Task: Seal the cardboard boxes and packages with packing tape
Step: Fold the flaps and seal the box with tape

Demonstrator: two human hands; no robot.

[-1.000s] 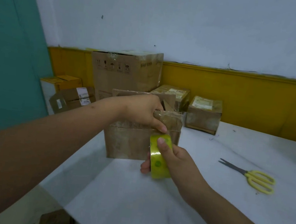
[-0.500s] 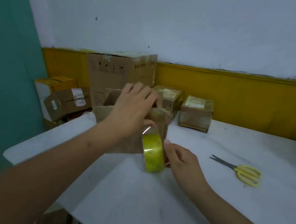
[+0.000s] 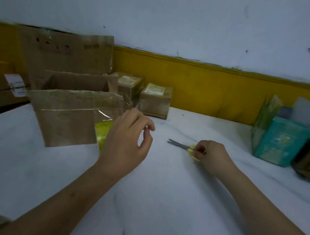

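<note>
One cam only, head-worn, wide-angle. Looks fwd and down across the desk [image 3: 158, 206] from its near side, facing the back wall [image 3: 163, 16] (wall band runs lower at the right, so the view is tilted). Close range: both forearms enter from the bottom edge, left hand [image 3: 125, 139] and right hand [image 3: 212, 156] mid-frame. Cardboard boxes [image 3: 67, 117] fill the far left.

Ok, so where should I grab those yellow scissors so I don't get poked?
Take the yellow handle loops at the right end of the scissors, coming in from the right, the way the right hand grips them. They lie flat on the table with the closed blades pointing left, so a grip from the right keeps your fingers away from the sharp tip.
</note>
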